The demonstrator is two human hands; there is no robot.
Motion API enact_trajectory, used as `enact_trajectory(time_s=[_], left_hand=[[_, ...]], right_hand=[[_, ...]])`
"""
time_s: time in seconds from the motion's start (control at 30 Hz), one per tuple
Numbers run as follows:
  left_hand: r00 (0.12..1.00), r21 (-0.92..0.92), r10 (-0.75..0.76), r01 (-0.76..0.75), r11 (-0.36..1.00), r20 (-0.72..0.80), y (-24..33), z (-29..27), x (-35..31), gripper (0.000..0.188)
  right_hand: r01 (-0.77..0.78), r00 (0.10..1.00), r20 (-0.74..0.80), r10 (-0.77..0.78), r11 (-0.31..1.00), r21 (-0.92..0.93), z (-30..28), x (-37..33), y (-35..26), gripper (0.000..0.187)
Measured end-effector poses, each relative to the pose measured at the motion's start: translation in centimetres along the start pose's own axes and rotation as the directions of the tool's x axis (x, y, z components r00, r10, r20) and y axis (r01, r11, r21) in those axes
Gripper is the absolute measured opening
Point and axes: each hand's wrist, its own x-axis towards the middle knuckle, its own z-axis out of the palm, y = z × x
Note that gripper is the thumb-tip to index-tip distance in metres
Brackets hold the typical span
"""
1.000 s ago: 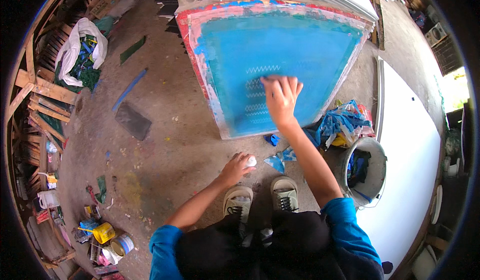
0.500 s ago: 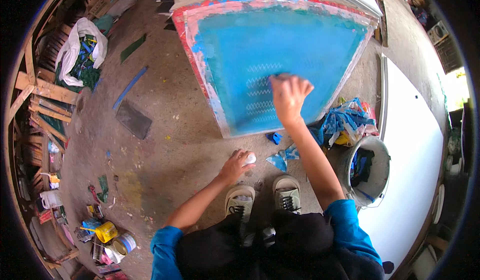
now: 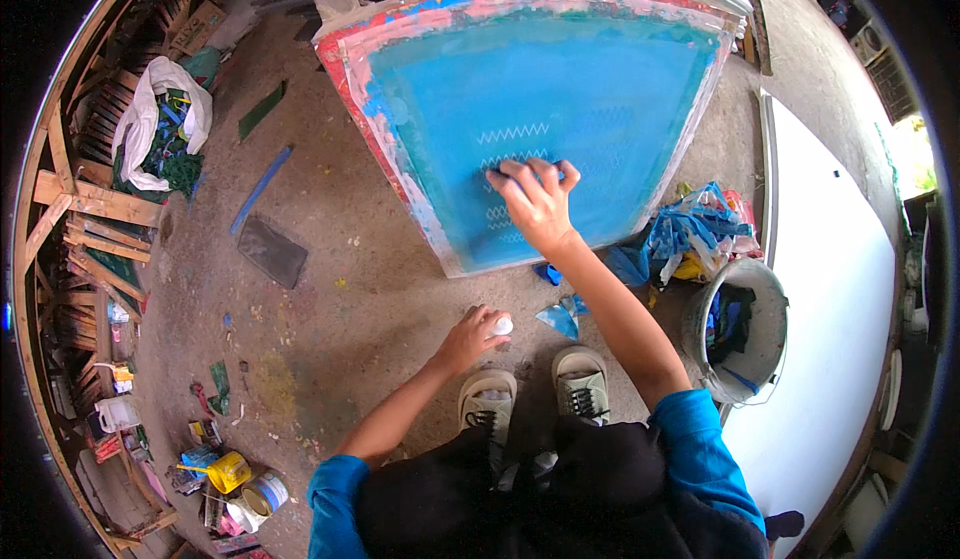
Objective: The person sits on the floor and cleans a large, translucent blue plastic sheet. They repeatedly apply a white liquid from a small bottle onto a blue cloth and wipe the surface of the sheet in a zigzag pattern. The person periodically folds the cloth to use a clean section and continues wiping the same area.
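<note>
A printing screen (image 3: 590, 69) stands tilted in front of me, its blue mesh marked with rows of pale zigzag lines and its frame edged in pink and red paint. My right hand (image 3: 538, 199) is against the mesh, over the middle zigzag rows. Its fingers are curled round something small and dark that they mostly hide. Lower down, my left hand (image 3: 474, 337) is wrapped round a small white-topped object (image 3: 502, 325), apparently a bottle; the hand covers the rest of it. This hand hangs above the floor, apart from the screen.
On the right are a grey bucket (image 3: 745, 344) with dark scraps inside, crumpled plastic bags (image 3: 700, 234) and a large white panel (image 3: 830, 289). Blue scraps (image 3: 562, 316) lie before my shoes. Paint cans (image 3: 265, 494), a white sack (image 3: 150, 119) and a dark flat piece (image 3: 272, 251) are on the left.
My right hand has moved a little left and down across the mesh, with its fingers now closer to the zigzag rows. My left hand keeps its hold on the white-topped object.
</note>
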Motion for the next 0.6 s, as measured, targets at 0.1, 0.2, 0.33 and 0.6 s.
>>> enact_trajectory(time_s=[0.1, 0.2, 0.33, 0.6], left_hand=[[0.999, 0.006, 0.028, -0.027, 1.000, -0.045, -0.2, -0.3, -0.3, 0.041], [0.997, -0.069, 0.035, -0.040, 0.997, -0.075, -0.4, -0.3, -0.2, 0.039], [0.993, -0.247, 0.000, -0.029, 0.969, -0.117, -0.2, -0.3, 0.1, 0.033], [0.991, -0.269, 0.115, -0.130, 0.954, -0.073, 3.3, -2.8, 0.8, 0.030]], right_hand=[[-0.169, 0.985, 0.009, 0.172, 0.977, -0.133, -0.8, -0.2, 2.2, 0.017], [-0.217, 0.972, 0.076, 0.221, 0.974, -0.057, -2.0, -1.9, 2.5, 0.019], [-0.273, 0.904, 0.371, 0.212, 0.955, 0.120, -5.4, -8.2, 2.0, 0.018], [-0.779, 0.585, 0.484, 0.651, 0.618, 0.109, -16.0, -16.5, 2.5, 0.011]])
